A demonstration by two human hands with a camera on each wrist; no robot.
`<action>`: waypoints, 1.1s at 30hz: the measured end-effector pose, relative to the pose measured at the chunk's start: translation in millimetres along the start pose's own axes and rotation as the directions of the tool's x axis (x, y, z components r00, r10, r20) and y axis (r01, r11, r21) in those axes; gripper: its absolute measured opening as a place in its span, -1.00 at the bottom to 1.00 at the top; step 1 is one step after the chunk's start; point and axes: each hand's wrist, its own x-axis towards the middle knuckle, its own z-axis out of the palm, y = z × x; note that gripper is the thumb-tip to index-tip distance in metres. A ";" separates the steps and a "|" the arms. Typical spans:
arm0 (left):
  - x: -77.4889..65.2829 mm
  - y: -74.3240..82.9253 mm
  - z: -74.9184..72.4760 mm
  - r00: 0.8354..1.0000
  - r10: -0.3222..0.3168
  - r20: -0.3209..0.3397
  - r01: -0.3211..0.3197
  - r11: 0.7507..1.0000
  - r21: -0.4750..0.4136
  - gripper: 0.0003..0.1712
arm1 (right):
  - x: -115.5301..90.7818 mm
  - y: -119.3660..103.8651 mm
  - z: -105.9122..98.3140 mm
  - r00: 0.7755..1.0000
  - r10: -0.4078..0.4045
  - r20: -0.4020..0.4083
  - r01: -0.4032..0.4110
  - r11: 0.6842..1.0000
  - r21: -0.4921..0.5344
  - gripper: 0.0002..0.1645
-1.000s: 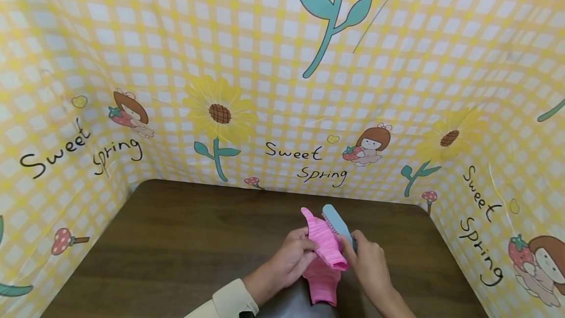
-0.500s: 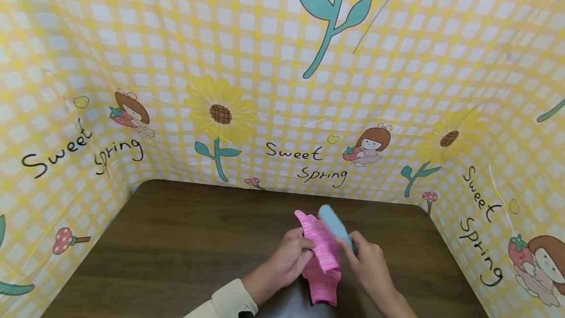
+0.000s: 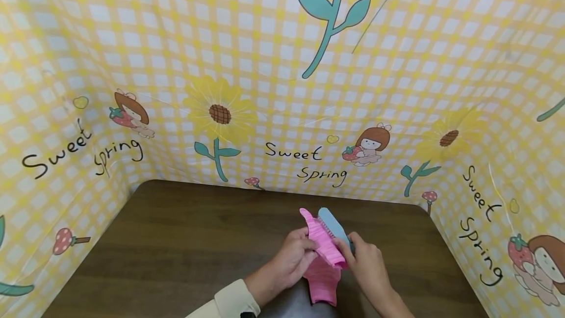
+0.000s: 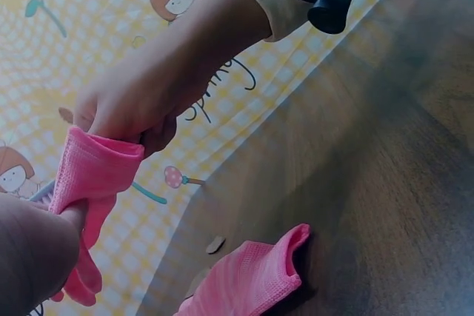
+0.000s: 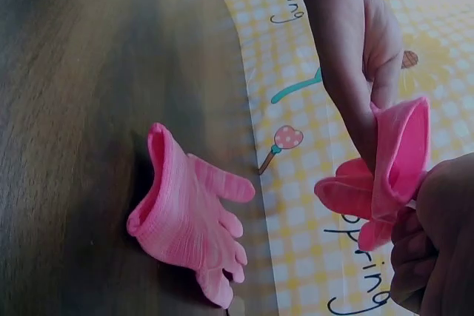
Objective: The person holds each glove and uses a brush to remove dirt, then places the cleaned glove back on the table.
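Observation:
A pink knit glove [image 3: 322,240] is pinched between the thumb and fingers of my left hand [image 3: 293,259], raised off the tabletop. My right hand [image 3: 367,261] grips a light blue brush [image 3: 335,227] by its handle, its bristles turned against the glove's right side. In the right wrist view, the held glove's cuff [image 5: 407,149] gapes beside my right hand [image 5: 444,234], whose curled fingers hide the brush. A second pink glove [image 5: 181,216] lies on the table below both hands, cuff toward me; the held glove partly covers it in the head view.
The dark wood table [image 3: 198,239] has rounded far corners. A yellow checked cloth [image 3: 282,87] with flower and cartoon prints hangs behind it and along both sides. A small pale piece [image 4: 215,245] shows near the lying glove in the left wrist view.
The held glove swung left, then back right. The brush moved left and slightly down along it, its bristles showing, hidden, then showing again. The lying glove stayed put.

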 end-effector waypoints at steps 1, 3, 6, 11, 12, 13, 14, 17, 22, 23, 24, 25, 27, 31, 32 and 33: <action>-0.1 -0.1 -0.1 1.000 -0.001 0.002 0.001 1.000 0.002 -0.29 | 0.5 0.9 -0.5 1.000 0.014 0.009 -0.014 1.000 0.002 -0.69; -0.1 -0.4 -0.2 1.000 -0.002 0.004 0.002 1.000 0.010 -0.29 | 1.4 2.5 -1.2 1.000 0.026 0.016 -0.026 1.000 0.005 -0.68; -0.2 -0.1 -0.2 1.000 -0.003 -0.003 0.003 1.000 0.016 -0.31 | 2.6 3.9 -3.0 0.999 0.036 0.006 -0.036 0.999 -0.008 -0.66; -1.3 0.0 -1.1 1.000 -0.010 -0.019 0.011 1.000 0.029 -0.35 | 4.5 9.2 -5.2 0.996 0.090 -0.006 -0.090 0.996 -0.025 -0.63; -1.6 -0.1 -1.3 1.000 -0.011 -0.020 0.012 0.999 0.031 -0.36 | 5.0 10.2 -5.2 0.995 0.101 0.002 -0.101 0.995 -0.022 -0.62; -1.9 -0.1 -1.5 1.000 -0.011 -0.022 0.011 0.999 0.031 -0.36 | 5.5 10.9 -5.3 0.994 0.110 0.005 -0.110 0.994 -0.023 -0.62; -2.0 -0.2 -1.7 1.000 -0.011 -0.024 0.011 1.000 0.029 -0.35 | 6.1 11.2 -5.7 0.993 0.121 0.007 -0.121 0.992 -0.025 -0.61; -2.1 -0.6 -2.5 0.999 -0.007 -0.035 0.008 1.000 0.021 -0.34 | 7.7 12.5 -8.6 0.987 0.160 0.011 -0.160 0.987 -0.018 -0.59; -2.1 -1.4 -4.6 0.998 -0.001 -0.070 0.002 1.000 0.010 -0.33 | 5.6 10.2 -12.6 0.987 0.162 -0.014 -0.161 0.986 0.037 -0.64; -2.2 -1.5 -5.1 0.997 0.000 -0.074 0.001 1.000 0.011 -0.34 | 4.0 8.3 -12.0 0.991 0.132 -0.022 -0.131 0.990 0.056 -0.67; -2.3 -1.2 -5.0 0.997 -0.002 -0.079 0.003 1.000 0.011 -0.34 | 2.2 6.2 -10.9 0.995 0.091 -0.027 -0.089 0.993 0.073 -0.72; -2.2 -1.2 -5.1 0.997 -0.004 -0.079 0.005 1.000 0.013 -0.35 | 0.3 3.8 -9.3 0.999 0.044 -0.028 -0.041 0.995 0.090 -0.76; -2.0 -0.7 -4.3 0.998 -0.005 -0.068 0.006 1.000 0.018 -0.33 | -3.8 -1.6 -5.7 0.998 -0.057 -0.019 0.058 0.993 0.104 -0.78; -1.4 0.1 -1.4 0.999 -0.015 -0.048 0.016 1.000 0.020 -0.31 | -10.0 -10.3 0.0 0.991 -0.129 0.019 0.127 0.988 0.093 -0.77; -1.4 0.2 -0.7 0.999 -0.019 -0.046 0.020 1.000 0.018 -0.31 | -10.8 -11.3 0.7 0.992 -0.121 0.020 0.119 0.990 0.074 -0.75; -1.5 -0.1 -0.4 0.999 -0.022 -0.043 0.023 1.000 0.021 -0.32 | -11.2 -12.0 1.2 0.994 -0.106 0.019 0.104 0.993 0.061 -0.75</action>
